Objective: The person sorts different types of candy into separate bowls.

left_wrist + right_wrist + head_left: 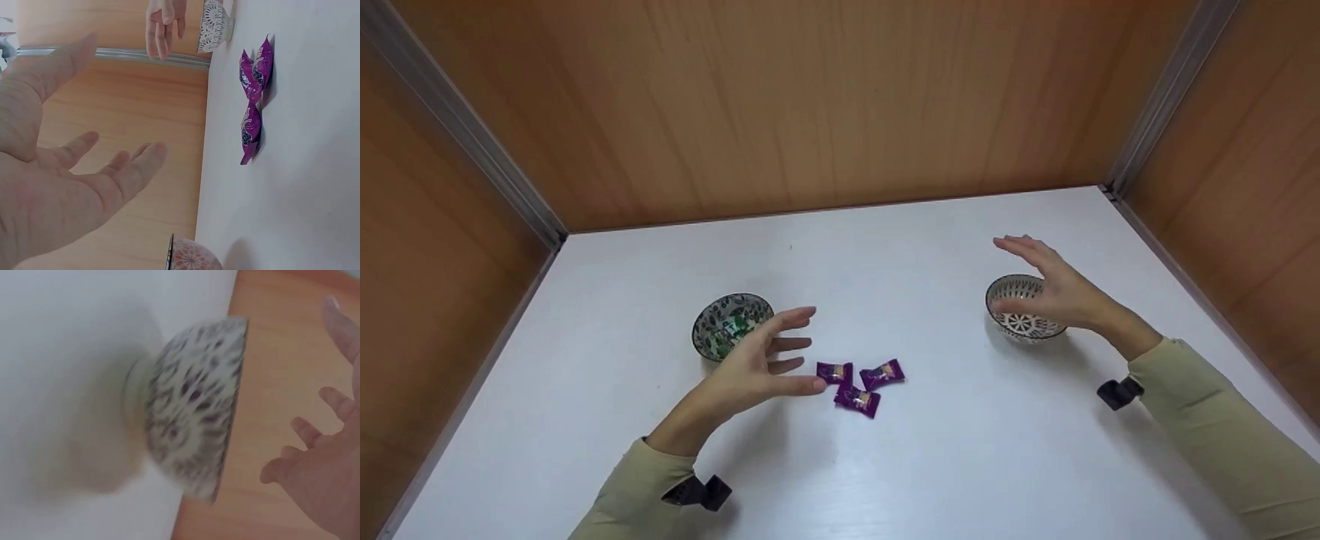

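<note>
Seen from the head view: 1 white table [945,465], walled on 3 sides by 3 orange-brown wood-grain panels [825,105], with 2 grey metal strips [465,127] running down the 2 back corners.

Counted on the table: 2 bowls, 3 candies, 2 hands.

Largest of these, the 2 hands, each coming out of a pale beige sleeve [1222,427] with a dark strap at the wrist. Left hand [757,360] raised above the table with fingers spread and loosely bent, palm turned toward the candies, grasping nothing; thumb tip close to the nearest candy, contact not clear. Right hand [1054,289] also released, fingers straight and together, hovering over the right bowl and hiding part of its rim; no clear touch on the bowl.

Next, 2 small footed bowls, well apart. Left bowl [732,324] patterned in green and dark on white, just behind the left hand. Right bowl [1021,309] white with a dark speckled and fan-like pattern, blurred in the right wrist view [194,408].

Smallest, 3 wrapped candies [859,382] in glossy purple wrappers with a pale label patch and crimped ends, lying in a tight cluster, touching or nearly so, between the 2 bowls and nearer the left one, just right of the left hand's fingertips.
</note>
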Available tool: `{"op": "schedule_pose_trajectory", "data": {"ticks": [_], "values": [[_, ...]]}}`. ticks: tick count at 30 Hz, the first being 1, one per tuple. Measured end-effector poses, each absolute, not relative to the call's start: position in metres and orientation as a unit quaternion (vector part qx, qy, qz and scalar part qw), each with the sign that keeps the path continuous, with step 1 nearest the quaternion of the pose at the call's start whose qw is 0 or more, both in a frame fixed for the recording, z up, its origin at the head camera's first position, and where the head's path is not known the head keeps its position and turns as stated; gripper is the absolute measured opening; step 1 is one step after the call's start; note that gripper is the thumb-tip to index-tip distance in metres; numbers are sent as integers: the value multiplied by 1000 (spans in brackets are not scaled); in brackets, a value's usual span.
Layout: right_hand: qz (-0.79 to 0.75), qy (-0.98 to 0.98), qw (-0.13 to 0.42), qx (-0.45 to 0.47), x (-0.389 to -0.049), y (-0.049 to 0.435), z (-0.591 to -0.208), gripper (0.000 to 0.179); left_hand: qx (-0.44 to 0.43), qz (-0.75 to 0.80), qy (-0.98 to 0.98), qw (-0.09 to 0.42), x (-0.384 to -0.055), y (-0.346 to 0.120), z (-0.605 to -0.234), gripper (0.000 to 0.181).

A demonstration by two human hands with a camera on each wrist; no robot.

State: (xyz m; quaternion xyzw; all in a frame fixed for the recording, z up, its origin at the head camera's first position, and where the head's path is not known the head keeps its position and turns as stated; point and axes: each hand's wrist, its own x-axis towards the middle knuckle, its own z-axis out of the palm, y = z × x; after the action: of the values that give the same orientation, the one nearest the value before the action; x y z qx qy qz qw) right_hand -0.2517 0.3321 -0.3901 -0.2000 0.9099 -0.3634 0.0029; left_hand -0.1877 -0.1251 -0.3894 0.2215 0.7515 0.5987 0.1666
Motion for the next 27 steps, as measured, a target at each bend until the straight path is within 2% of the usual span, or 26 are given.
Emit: {"op": "schedule_pose_trajectory", "data": {"ticks": [3, 10, 14, 19, 27], "values": [[-376, 906, 16, -194, -252, 347, -398, 101, 229, 594, 749, 184, -188, -124, -396, 91], [-441, 869, 99, -199, -251, 377, -412, 117, 228, 599, 732, 231, -198, -117, -415, 86], [-448, 866, 119, -188, -248, 391, -417, 122, 229, 582, 743, 240, -208, -111, -424, 80], [-456, 862, 139, -174, -246, 402, -426, 122, 225, 567, 755, 242, -216, -103, -432, 79], [-461, 857, 160, -167, -248, 402, -434, 113, 208, 528, 790, 234, -219, -104, -437, 74]]}}
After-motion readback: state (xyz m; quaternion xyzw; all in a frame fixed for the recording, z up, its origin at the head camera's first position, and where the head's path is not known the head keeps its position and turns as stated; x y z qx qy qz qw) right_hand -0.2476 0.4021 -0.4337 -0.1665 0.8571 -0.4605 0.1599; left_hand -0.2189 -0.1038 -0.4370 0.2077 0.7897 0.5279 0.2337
